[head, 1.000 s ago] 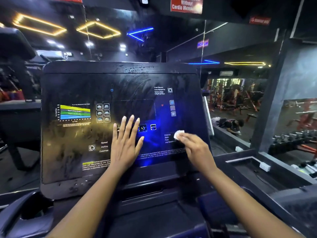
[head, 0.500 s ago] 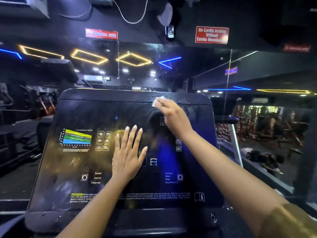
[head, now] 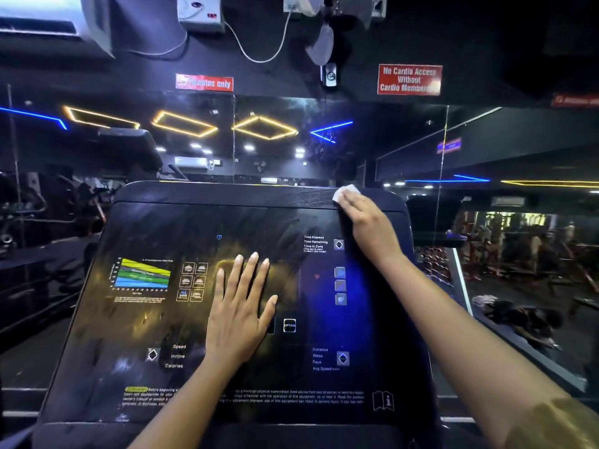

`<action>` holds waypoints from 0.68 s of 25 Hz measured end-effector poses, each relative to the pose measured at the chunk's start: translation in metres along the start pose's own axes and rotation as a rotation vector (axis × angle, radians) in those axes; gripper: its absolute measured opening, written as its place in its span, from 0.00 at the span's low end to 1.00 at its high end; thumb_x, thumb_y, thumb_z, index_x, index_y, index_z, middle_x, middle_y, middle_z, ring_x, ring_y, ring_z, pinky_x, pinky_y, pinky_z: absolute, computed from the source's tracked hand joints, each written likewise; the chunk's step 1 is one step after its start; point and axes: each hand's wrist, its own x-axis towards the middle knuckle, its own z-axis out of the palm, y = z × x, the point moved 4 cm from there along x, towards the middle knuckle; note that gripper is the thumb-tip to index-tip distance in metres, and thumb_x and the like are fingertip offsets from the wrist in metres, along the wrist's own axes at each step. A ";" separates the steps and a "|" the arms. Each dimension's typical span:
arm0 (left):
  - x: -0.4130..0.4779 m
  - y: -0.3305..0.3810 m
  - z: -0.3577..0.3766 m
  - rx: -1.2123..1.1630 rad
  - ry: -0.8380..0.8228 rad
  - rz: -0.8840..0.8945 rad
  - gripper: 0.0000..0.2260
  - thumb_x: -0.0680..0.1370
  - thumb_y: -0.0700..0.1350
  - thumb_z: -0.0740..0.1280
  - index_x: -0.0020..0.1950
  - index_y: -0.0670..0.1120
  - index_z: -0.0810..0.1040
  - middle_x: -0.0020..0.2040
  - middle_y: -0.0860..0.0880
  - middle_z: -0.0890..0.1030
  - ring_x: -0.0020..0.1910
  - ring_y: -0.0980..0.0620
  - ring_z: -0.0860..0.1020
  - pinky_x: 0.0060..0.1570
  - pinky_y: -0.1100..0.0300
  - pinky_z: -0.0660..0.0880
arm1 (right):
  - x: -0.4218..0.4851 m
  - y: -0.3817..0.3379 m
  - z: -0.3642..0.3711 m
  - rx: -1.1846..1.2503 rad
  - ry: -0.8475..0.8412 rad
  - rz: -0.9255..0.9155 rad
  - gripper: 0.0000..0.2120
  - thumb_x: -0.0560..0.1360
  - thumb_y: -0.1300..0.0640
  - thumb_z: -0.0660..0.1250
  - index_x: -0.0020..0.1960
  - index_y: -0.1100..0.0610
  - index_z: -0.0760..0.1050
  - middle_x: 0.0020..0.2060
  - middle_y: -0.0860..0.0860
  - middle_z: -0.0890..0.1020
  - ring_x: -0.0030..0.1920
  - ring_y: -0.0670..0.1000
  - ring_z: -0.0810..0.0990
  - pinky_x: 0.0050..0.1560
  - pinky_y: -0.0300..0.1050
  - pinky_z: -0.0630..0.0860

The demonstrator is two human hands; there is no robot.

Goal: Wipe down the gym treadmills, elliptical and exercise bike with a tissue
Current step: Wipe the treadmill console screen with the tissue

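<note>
A treadmill's black console fills the lower view, tilted back, with printed labels, a coloured chart and small buttons. My left hand lies flat on the middle of the panel, fingers straight and spread. My right hand reaches to the console's top right edge and presses a small white tissue against the rim. Only the tissue's far end shows beyond my fingers. Streaks and smears catch the light across the panel's left half.
A mirror wall stands right behind the console, reflecting ceiling lights and gym machines. Red signs hang above it. Another dark machine console stands at the left. A ledge runs along the right.
My right hand carried the tissue from the lower right of the panel up to the top edge, then rightward along it. My left hand stayed flat. My view tilted up.
</note>
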 end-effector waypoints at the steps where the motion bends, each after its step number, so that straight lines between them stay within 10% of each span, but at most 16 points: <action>1: 0.000 -0.001 0.000 -0.001 -0.003 0.001 0.27 0.82 0.58 0.43 0.75 0.45 0.62 0.75 0.44 0.64 0.75 0.44 0.59 0.72 0.45 0.52 | -0.008 0.014 -0.006 -0.008 0.002 0.054 0.23 0.69 0.65 0.52 0.59 0.65 0.77 0.57 0.59 0.80 0.58 0.60 0.78 0.58 0.51 0.74; 8: 0.001 0.000 -0.001 -0.009 -0.018 -0.007 0.28 0.82 0.59 0.43 0.74 0.45 0.64 0.74 0.44 0.65 0.74 0.44 0.59 0.72 0.46 0.51 | -0.023 0.045 -0.035 -0.011 -0.002 0.227 0.21 0.70 0.67 0.54 0.59 0.66 0.77 0.56 0.61 0.80 0.53 0.62 0.79 0.56 0.50 0.74; 13: 0.000 0.001 -0.002 -0.010 -0.026 -0.013 0.28 0.82 0.59 0.44 0.74 0.45 0.64 0.75 0.45 0.64 0.74 0.44 0.60 0.72 0.45 0.52 | -0.056 -0.009 -0.012 -0.006 -0.078 0.026 0.22 0.70 0.64 0.51 0.57 0.65 0.77 0.53 0.58 0.80 0.50 0.57 0.76 0.32 0.50 0.80; 17: 0.001 0.000 -0.001 -0.012 -0.025 -0.012 0.28 0.82 0.59 0.44 0.75 0.45 0.64 0.75 0.45 0.64 0.74 0.44 0.59 0.72 0.45 0.52 | -0.095 -0.031 -0.023 0.049 -0.074 -0.146 0.21 0.72 0.64 0.53 0.58 0.63 0.78 0.55 0.55 0.80 0.54 0.53 0.74 0.37 0.45 0.81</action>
